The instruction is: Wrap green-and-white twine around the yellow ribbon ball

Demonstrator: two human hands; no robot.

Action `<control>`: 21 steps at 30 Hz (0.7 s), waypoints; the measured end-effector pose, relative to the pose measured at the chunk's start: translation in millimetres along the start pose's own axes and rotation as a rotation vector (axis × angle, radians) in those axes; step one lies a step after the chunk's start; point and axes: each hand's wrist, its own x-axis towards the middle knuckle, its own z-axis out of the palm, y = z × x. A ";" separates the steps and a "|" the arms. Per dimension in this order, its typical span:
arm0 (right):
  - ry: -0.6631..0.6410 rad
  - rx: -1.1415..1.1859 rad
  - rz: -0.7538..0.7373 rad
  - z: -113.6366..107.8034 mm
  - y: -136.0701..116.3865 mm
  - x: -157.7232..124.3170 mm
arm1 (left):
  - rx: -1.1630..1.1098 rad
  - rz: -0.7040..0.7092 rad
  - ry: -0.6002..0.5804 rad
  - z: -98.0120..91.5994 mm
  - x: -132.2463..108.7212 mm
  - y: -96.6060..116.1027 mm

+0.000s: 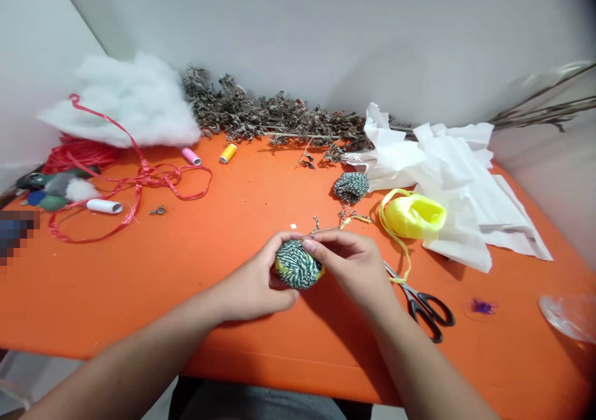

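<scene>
A round ball of dark green and white twisted twine (298, 264), with yellow showing at its edges, is cupped by my left hand (254, 283) above the near middle of the table. My right hand (356, 264) is at the ball's upper right, thumb and forefinger pinched on a strand of the twine (315, 224). Just beyond my hands lies a second skein of the same dark-and-white twine (351, 187), with loose strands trailing from it. A bundle of yellow ribbon (414, 215) rests to the right. Scissors (426, 311) with black handles lie beside my right forearm.
Crumpled white paper (447, 171) covers the orange table (209, 240) at right. Dried plant stems (279, 115) lie along the wall. White stuffing (135, 103), red ribbon (139, 178), thread spools (228, 153) and pompoms (58, 187) are at left. Purple threads (483, 307) and a clear plastic container (568, 317) sit far right.
</scene>
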 end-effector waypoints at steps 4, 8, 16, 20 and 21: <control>-0.031 -0.088 -0.055 1.4 0.8 -1.4 | -0.035 -0.011 0.061 -0.9 2.0 3.2; -0.060 -0.061 -0.064 1.2 2.4 -1.7 | -0.050 -0.038 0.096 -1.9 3.8 4.1; -0.079 0.045 -0.016 -0.3 1.3 -0.6 | -0.116 0.057 0.004 -2.0 0.4 4.9; -0.044 0.035 -0.015 -0.5 1.3 -0.4 | -0.115 0.055 -0.004 0.3 0.5 6.9; -0.044 0.031 -0.015 -0.4 1.3 -0.3 | -0.100 0.056 -0.007 0.7 0.1 7.4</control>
